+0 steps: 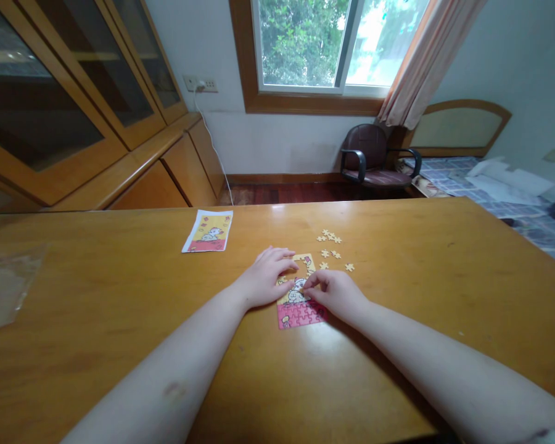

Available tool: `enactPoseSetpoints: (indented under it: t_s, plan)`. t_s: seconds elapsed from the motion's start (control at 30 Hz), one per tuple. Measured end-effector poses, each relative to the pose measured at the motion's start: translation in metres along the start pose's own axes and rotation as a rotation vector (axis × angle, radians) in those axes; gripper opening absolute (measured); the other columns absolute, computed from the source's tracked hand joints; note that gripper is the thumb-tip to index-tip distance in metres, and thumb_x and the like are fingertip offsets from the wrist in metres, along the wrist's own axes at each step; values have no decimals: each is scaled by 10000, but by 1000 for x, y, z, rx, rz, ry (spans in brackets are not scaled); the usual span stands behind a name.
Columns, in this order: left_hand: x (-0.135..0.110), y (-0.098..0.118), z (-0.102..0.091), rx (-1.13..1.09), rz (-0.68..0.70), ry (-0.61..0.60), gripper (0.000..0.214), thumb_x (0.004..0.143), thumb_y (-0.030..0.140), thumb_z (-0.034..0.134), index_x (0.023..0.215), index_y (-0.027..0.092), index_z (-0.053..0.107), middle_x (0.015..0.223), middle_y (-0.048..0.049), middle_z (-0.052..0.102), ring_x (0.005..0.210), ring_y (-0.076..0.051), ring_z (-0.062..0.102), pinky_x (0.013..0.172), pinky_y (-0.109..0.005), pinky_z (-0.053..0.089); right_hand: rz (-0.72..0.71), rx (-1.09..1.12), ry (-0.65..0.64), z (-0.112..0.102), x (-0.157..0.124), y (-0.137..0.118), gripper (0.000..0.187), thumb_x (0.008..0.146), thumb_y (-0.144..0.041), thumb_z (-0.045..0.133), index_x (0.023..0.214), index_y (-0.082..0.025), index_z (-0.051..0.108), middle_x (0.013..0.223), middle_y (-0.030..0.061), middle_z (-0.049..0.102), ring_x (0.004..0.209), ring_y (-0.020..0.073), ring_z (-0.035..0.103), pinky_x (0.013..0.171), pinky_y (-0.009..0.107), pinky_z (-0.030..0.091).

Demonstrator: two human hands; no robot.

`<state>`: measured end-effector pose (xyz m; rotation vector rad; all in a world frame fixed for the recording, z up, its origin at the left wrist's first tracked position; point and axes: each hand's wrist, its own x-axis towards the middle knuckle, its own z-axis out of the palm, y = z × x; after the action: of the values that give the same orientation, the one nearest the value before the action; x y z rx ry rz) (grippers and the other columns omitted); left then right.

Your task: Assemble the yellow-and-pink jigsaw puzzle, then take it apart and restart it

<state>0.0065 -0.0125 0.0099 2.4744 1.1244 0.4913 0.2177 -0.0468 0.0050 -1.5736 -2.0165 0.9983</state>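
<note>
A partly assembled jigsaw puzzle (pixel 300 316) lies flat on the wooden table, pink at the bottom, with a white animal in the middle and a yellow border. Its upper middle has a gap where the table shows through. My left hand (pixel 269 276) rests over the puzzle's left edge, fingers spread and open. Thumb and fingers pinched, my right hand (pixel 335 295) is closed on a puzzle piece at the puzzle's right middle; the fingertips mostly hide that piece. Several loose puzzle pieces (pixel 336 254) lie beyond my right hand, pale yellow.
A printed picture sheet (pixel 208 231) with the same animal lies farther back to the left. At the far left of the table (pixel 120 271) is a clear plastic bag (pixel 7 290). An office chair (pixel 370 154) and a bed (pixel 485 179) stand beyond the table.
</note>
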Motion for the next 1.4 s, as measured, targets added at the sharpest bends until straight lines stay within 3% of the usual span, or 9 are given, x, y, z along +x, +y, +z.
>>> enactPoseSetpoints:
  t_s: [0.2, 0.47, 0.73, 0.97, 1.17, 1.4]
  plan:
    - [-1, 1, -1, 2, -3, -2, 254, 829, 319, 601, 1060, 229, 656, 1351, -92, 550, 1290, -283, 457, 1141, -551, 260, -298, -129, 85, -8, -1, 3, 90, 831, -230, 618, 857, -216, 702, 854, 25, 694, 752, 135, 600, 707, 242, 440]
    - [-2, 0, -1, 0, 23, -24, 275, 761, 348, 680, 1015, 243, 661, 1335, -85, 557, 1293, -290, 453, 1146, -562, 231, -474, -442, -82, -28, -5, 1, 339, 921, -289, 472, 696, -183, 702, 673, 47, 654, 616, 127, 541, 605, 242, 360]
    - [-1, 0, 1, -3, 16, -27, 221, 760, 359, 687, 944, 238, 666, 1304, -75, 576, 1275, -276, 465, 1146, -542, 237, -464, -472, -86, -25, -5, 1, 357, 943, -302, 444, 758, -181, 724, 700, 54, 673, 638, 133, 564, 612, 244, 362]
    - [-1, -1, 1, -10, 30, 44, 115, 783, 323, 663, 852, 232, 674, 1241, -59, 621, 1225, -258, 509, 1124, -523, 286, -476, -443, -80, -23, -4, 3, 292, 936, -304, 473, 914, -204, 747, 783, 58, 713, 701, 152, 606, 652, 257, 398]
    - [-1, 4, -4, -60, 118, -22, 58, 765, 303, 683, 754, 266, 727, 1193, -25, 657, 1215, -260, 530, 1133, -529, 264, -506, -437, -93, -23, -4, 3, 294, 943, -319, 469, 924, -216, 743, 801, 51, 712, 715, 154, 611, 666, 261, 406]
    - [-1, 4, -3, -55, 94, -16, 71, 769, 306, 679, 769, 275, 742, 1180, -36, 663, 1201, -265, 539, 1119, -533, 286, -503, -412, -84, -22, -3, 3, 273, 941, -331, 489, 1017, -227, 730, 876, 55, 712, 768, 162, 624, 719, 276, 432]
